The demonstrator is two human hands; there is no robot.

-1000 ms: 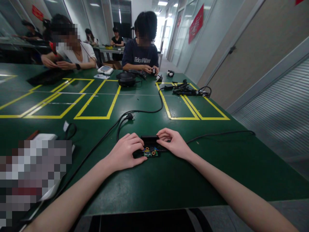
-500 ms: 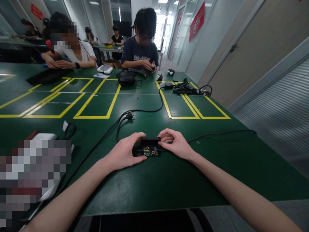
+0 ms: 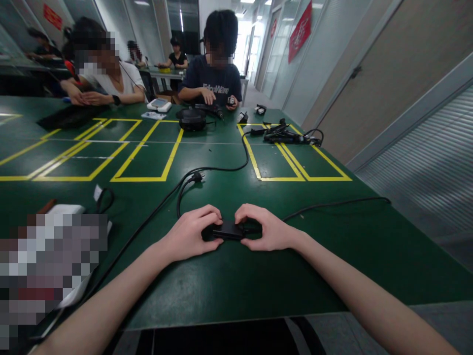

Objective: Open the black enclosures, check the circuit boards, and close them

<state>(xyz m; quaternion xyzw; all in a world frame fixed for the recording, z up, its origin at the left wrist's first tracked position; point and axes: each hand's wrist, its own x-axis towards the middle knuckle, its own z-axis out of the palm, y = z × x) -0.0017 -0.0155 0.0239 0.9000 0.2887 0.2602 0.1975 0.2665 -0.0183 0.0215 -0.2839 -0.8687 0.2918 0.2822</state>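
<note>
A small black plastic case lies on the green table in front of me, its top cover down so that no circuit board shows. My left hand grips its left end between thumb and fingers. At the right end, my right hand holds it the same way, thumb on the near side and fingers on the far side. A black cable runs from behind my right hand toward the right. Beyond my left hand lies a black power plug on its cord.
Yellow tape marks rectangles on the green table. A bundle of black cables and a round black object lie farther back. A blurred-out item sits at left. Two people sit across the table, one handling a small part.
The black cover, tilted up at the far side with the circuit board exposed, has come down over the board. My right hand's thumb has moved to the near side of the case.
</note>
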